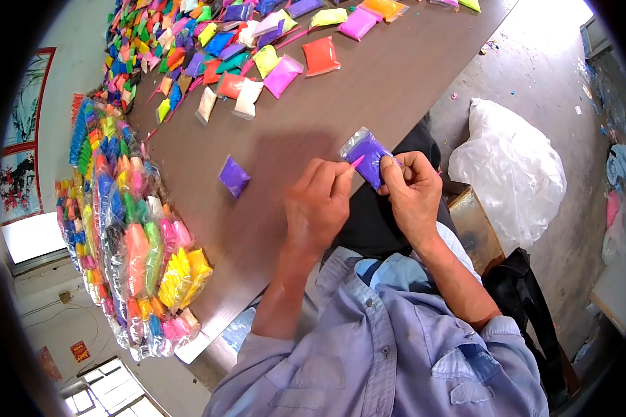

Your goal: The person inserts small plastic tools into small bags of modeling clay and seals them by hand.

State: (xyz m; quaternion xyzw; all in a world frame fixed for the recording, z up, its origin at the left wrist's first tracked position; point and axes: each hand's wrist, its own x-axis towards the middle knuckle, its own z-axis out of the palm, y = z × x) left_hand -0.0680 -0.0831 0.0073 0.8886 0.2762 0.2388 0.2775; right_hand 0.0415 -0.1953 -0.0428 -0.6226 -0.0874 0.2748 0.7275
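Note:
Over the table's near edge, my right hand (pixel 412 194) pinches a clear packet of purple clay-like material (pixel 368 154) between thumb and fingers. My left hand (pixel 318 203) is closed on a small pink pointed plastic stick (pixel 357 161). Its tip lies against the front of the packet, and the rest is hidden by my fingers. To the left of my left hand, a smaller purple packet (pixel 234 177) lies alone on the brown table (pixel 209 215).
A heap of colourful packets (pixel 209 48) covers the table's far side. Bundled bags of coloured packets (pixel 135 236) stand along the left edge. On the floor at right sits a large white plastic sack (pixel 511 174), near a metal box (pixel 476 229) and a black bag (pixel 528 299).

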